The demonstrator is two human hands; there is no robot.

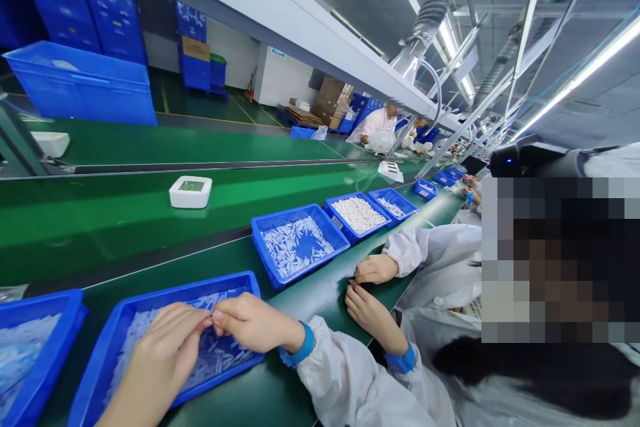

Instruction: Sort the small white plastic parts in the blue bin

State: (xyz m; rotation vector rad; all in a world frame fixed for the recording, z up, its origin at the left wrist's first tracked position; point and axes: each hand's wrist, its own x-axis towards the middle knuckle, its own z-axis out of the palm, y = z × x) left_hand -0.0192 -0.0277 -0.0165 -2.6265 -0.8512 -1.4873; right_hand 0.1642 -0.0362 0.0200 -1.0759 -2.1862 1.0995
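Observation:
My left hand (167, 347) and my right hand (247, 321) meet fingertip to fingertip above a blue tray (253, 287). Thumb and fingers are pinched together on both; whatever lies between them is hidden or too small to name. Small, pale, translucent strip-like pieces (220, 355) cover much of the tray's bottom. A blue band (300, 345) circles my right wrist below a white sleeve (345, 373). To the left stands another blue tray (67, 320) holding clear plastic-looking pieces, partly cut off by the frame edge.
A co-worker's hands (373, 293) pinch together at the right, beside a blue tray (345, 245) of pale strips. Beyond it, a blue tray (354, 239) holds small white pieces. A white device with a display (191, 192) rests on the green belt (125, 213). A metal beam crosses overhead.

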